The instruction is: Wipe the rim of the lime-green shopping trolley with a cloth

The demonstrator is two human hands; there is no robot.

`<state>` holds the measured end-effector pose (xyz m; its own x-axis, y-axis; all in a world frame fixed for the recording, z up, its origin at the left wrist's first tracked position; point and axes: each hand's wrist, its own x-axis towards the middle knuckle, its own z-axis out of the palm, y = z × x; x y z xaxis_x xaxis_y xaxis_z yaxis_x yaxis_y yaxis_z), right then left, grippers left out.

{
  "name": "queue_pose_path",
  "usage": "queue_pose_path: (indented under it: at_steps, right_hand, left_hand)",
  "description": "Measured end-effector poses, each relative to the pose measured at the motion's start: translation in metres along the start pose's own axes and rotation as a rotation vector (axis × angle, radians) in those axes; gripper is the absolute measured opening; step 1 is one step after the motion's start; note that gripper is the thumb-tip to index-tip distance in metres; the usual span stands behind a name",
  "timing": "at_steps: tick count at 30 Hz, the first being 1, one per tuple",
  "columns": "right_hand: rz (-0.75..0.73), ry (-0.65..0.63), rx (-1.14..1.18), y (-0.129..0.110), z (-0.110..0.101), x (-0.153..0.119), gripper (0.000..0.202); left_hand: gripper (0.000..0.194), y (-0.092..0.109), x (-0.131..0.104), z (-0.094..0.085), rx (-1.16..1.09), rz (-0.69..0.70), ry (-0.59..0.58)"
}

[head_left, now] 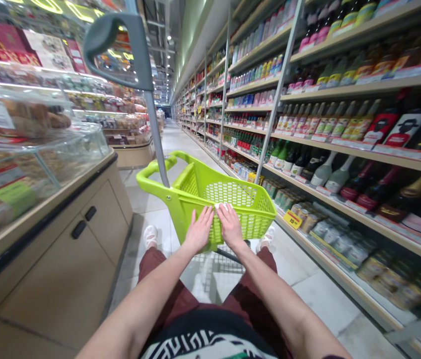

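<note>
Both hands lie flat, side by side, on the near rim of a bright green shopping basket (210,199). The left hand (200,229) has its fingers (206,214) stretched forward and held close together, palm down, tips over the rim. The right hand (229,227) lies just beside it, its fingers (223,212) also straight and nearly together, resting on the same rim; neither hand curls around anything. A small white thing (222,205) shows just at the fingertips, too small to tell what it is.

The basket stands on the floor directly beyond the fingers, its mesh walls open at the top. A green loop handle (156,169) sticks out on the side left of the fingers. A grey pull handle (128,50) on a thin metal pole (157,142) rises from the basket, up and to the left of the fingers.

Below the hands are the person's forearms, dark red trousers (165,289) and white shoes (151,235), one either side of the basket, on a pale tiled floor (322,294).

To the right of the fingers run long shelves (363,149) packed with bottles (330,172) and jars, with a yellow price tag (293,218) on the lowest edge. To the left stands a glass display case (38,159) of baked goods over a beige cabinet (83,249) with dark handles. The aisle runs away ahead.
</note>
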<state>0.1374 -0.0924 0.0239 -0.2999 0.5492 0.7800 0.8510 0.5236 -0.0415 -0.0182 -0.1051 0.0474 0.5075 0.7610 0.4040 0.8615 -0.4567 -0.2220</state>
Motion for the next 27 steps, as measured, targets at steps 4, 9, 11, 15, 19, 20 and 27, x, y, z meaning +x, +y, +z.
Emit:
queue_pose_path:
  at_steps: [4, 9, 11, 15, 19, 20, 27]
  right_hand:
    - [-0.038, -0.055, -0.013, -0.004, 0.014, -0.011, 0.045]
    - [-0.089, -0.1, 0.031, -0.015, 0.017, -0.025, 0.042]
    - [-0.083, -0.073, 0.058, -0.022, 0.011, -0.013, 0.044]
    - [-0.055, 0.003, 0.074, -0.03, 0.004, 0.019, 0.05]
    - [-0.061, -0.054, 0.044, -0.03, 0.015, 0.017, 0.048]
    - [-0.071, -0.078, 0.038, -0.03, 0.019, 0.011, 0.047]
    - [-0.127, -0.087, 0.065, -0.041, 0.019, 0.003, 0.048]
  left_hand:
    - [0.059, -0.004, -0.009, 0.006, -0.011, 0.002, -0.034]
    - [0.058, -0.007, -0.02, 0.009, -0.025, -0.008, -0.039]
    - [0.06, -0.011, -0.019, 0.002, -0.023, -0.023, -0.012]
    - [0.062, -0.023, -0.01, -0.013, -0.005, -0.078, 0.038]
    - [0.061, -0.031, -0.013, -0.011, 0.003, -0.077, 0.035]
    - [0.06, -0.031, -0.016, -0.009, 0.005, -0.07, 0.028]
    - [0.062, -0.042, -0.03, -0.005, 0.021, -0.095, 0.064]
